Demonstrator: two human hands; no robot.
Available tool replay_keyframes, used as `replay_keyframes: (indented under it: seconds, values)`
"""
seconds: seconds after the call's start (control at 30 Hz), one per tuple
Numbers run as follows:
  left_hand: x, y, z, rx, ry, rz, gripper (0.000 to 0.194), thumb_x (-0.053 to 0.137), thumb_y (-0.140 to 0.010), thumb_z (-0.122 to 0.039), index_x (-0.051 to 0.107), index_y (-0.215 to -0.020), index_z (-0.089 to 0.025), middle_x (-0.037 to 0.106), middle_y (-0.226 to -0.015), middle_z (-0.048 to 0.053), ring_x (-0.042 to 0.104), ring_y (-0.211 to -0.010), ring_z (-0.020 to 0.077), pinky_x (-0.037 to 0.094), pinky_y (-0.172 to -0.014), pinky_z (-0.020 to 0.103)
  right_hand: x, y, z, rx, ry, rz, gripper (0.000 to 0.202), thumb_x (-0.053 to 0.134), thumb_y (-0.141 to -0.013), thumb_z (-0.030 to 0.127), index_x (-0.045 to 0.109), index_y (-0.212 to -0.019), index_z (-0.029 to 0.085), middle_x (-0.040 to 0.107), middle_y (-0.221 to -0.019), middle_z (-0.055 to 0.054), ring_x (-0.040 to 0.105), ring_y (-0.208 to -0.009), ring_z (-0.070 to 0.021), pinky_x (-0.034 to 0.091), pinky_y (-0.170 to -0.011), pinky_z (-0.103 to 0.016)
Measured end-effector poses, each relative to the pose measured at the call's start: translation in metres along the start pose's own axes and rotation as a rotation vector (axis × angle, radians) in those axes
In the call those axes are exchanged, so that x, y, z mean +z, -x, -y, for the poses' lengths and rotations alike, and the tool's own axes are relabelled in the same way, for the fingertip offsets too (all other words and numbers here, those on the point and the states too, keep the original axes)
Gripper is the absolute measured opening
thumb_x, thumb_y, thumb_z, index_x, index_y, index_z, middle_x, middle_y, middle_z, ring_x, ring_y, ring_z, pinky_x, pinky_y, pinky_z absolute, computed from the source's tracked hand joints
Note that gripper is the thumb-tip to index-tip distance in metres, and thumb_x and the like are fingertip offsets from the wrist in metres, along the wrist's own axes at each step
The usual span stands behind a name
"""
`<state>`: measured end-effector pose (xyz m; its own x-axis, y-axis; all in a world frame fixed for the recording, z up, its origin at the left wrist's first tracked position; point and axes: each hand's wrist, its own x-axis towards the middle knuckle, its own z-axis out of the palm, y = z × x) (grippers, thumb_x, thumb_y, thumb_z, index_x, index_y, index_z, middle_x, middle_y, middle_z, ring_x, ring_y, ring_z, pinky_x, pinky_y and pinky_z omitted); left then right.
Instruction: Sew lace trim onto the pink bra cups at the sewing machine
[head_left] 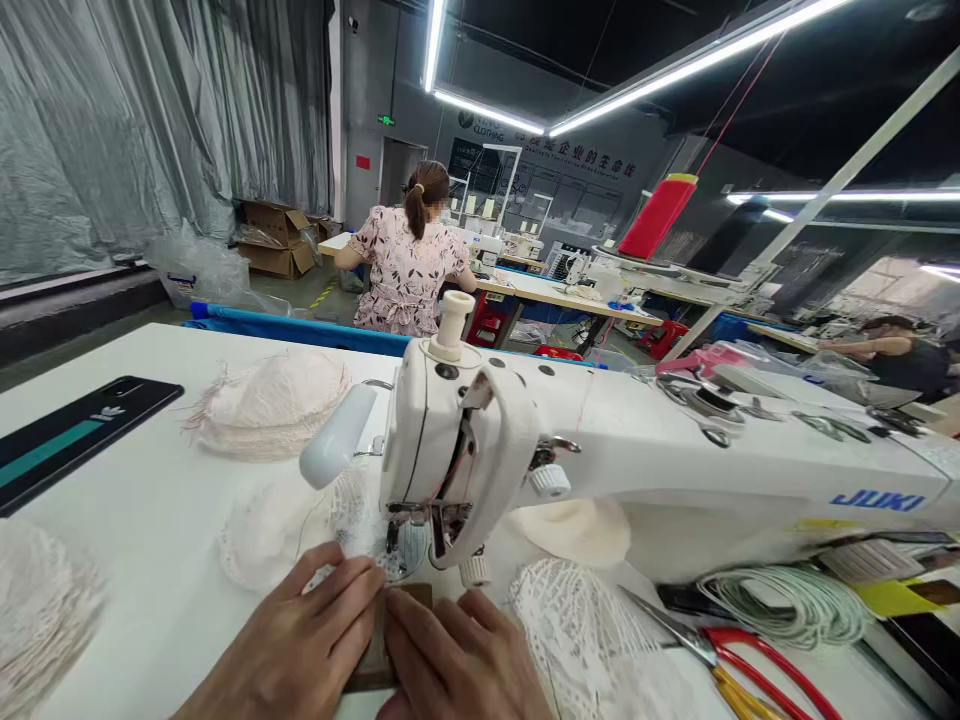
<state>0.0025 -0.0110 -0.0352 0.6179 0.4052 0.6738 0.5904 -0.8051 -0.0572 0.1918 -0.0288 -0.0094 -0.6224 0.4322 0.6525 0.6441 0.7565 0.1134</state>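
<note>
A white Juki sewing machine (465, 450) stands before me, with pink thread running down its head. White lace (356, 510) lies around its presser foot and reaches to my left hand (300, 630), whose fingers are pressed together on its near edge. Close beside it, my right hand (461, 655) is bent with its fingers closed just in front of the needle area; what is under its fingertips is hidden. A brown plate (373, 665) shows between and beneath both hands. One pale lace-covered cup (262, 525) lies left of the needle, and more white lace (574, 620) is to the right.
Red-handled scissors (720, 650) and a coil of pale cord (787, 605) lie at right. Stacked cups (270, 405), another lace stack (37, 610) and a phone (90, 430) are at left. A red thread cone (658, 215) stands above. One person (412, 255) sits ahead.
</note>
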Motion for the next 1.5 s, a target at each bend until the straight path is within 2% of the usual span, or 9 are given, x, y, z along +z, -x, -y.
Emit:
replay_keyframes:
  seconds: [0.33, 0.73, 0.9, 1.0, 1.17, 1.23, 1.33, 1.4, 1.5]
  values:
    - [0.003, -0.005, 0.005, 0.025, 0.015, -0.069, 0.034, 0.033, -0.095, -0.005, 0.064, -0.083, -0.013, 0.069, -0.09, 0.008, 0.058, -0.095, 0.0162, 0.032, -0.095, 0.039, 0.001, 0.001, -0.005, -0.03, -0.016, 0.044, 0.041, 0.035, -0.099, 0.035, 0.065, -0.101, 0.007, 0.071, -0.101, -0.009, 0.06, -0.061, -0.0151, 0.036, -0.046, -0.03]
    - [-0.001, -0.015, 0.021, -0.023, 0.036, 0.028, 0.03, 0.031, -0.1, -0.015, 0.061, -0.1, -0.015, 0.07, -0.1, 0.005, 0.059, -0.102, 0.012, 0.018, -0.108, 0.034, 0.008, 0.006, -0.01, -0.019, 0.049, 0.026, 0.06, 0.018, -0.1, 0.048, 0.066, -0.095, 0.011, 0.07, -0.104, -0.011, 0.06, -0.054, -0.0159, 0.036, -0.046, -0.031]
    - [-0.023, -0.02, 0.02, -0.087, 0.077, 0.155, 0.03, 0.028, -0.099, -0.01, 0.052, -0.116, -0.016, 0.065, -0.115, 0.008, 0.057, -0.109, 0.0131, 0.018, -0.106, 0.035, 0.003, 0.004, -0.015, -0.029, 0.034, 0.103, 0.056, 0.021, -0.1, 0.047, 0.065, -0.1, 0.012, 0.069, -0.108, -0.011, 0.064, -0.063, -0.0165, 0.041, -0.052, -0.03]
    - [-0.047, -0.013, 0.033, -0.153, 0.088, 0.193, 0.033, 0.031, -0.097, -0.008, 0.046, -0.124, -0.018, 0.063, -0.118, 0.009, 0.056, -0.11, 0.0164, 0.018, -0.102, 0.041, 0.002, 0.004, -0.017, -0.035, -0.002, 0.103, 0.048, 0.026, -0.1, 0.041, 0.064, -0.102, 0.012, 0.069, -0.106, -0.011, 0.064, -0.064, -0.0162, 0.042, -0.054, -0.03]
    - [-0.083, 0.009, 0.058, -0.306, 0.065, 0.27, 0.022, 0.04, -0.091, -0.009, 0.058, -0.094, -0.02, 0.066, -0.092, 0.002, 0.059, -0.081, 0.0167, 0.028, -0.085, 0.037, -0.001, 0.0, -0.017, -0.019, -0.135, 0.07, 0.032, 0.036, -0.099, 0.033, 0.063, -0.1, 0.016, 0.071, -0.094, -0.008, 0.062, -0.069, -0.0175, 0.04, -0.059, -0.029]
    - [-0.09, 0.013, 0.052, -0.325, 0.05, 0.288, 0.03, 0.033, -0.09, -0.003, 0.055, -0.078, -0.019, 0.063, -0.079, 0.0, 0.055, -0.069, 0.0146, 0.03, -0.076, 0.034, -0.007, -0.006, -0.012, -0.037, -0.147, 0.03, 0.031, 0.04, -0.098, 0.035, 0.063, -0.103, 0.015, 0.07, -0.094, -0.008, 0.061, -0.075, -0.0193, 0.041, -0.064, -0.03]
    - [-0.095, 0.014, 0.024, -0.314, 0.108, 0.355, 0.031, 0.03, -0.088, 0.0, 0.048, -0.071, -0.018, 0.058, -0.073, -0.002, 0.049, -0.063, 0.0134, 0.029, -0.071, 0.032, -0.018, -0.021, 0.005, -0.094, -0.15, -0.012, 0.038, 0.045, -0.095, 0.043, 0.059, -0.112, 0.011, 0.067, -0.107, -0.012, 0.059, -0.092, -0.0236, 0.041, -0.078, -0.035]
    - [-0.101, 0.014, 0.003, -0.309, 0.216, 0.426, 0.027, 0.032, -0.087, -0.001, 0.046, -0.072, -0.019, 0.056, -0.073, -0.003, 0.049, -0.064, 0.013, 0.03, -0.072, 0.031, -0.023, -0.031, 0.02, -0.106, -0.215, 0.076, 0.042, 0.052, -0.091, 0.045, 0.056, -0.116, 0.011, 0.064, -0.112, -0.014, 0.056, -0.1, -0.0255, 0.039, -0.084, -0.039]
    - [-0.116, 0.02, -0.021, -0.45, 0.441, 0.51, 0.02, 0.04, -0.09, -0.011, 0.05, -0.076, -0.02, 0.057, -0.077, -0.004, 0.051, -0.07, 0.0131, 0.033, -0.078, 0.028, -0.028, -0.042, 0.042, -0.039, -0.404, 0.351, 0.018, 0.063, -0.085, 0.025, 0.063, -0.099, 0.016, 0.068, -0.09, -0.006, 0.058, -0.086, -0.0211, 0.038, -0.085, -0.04]
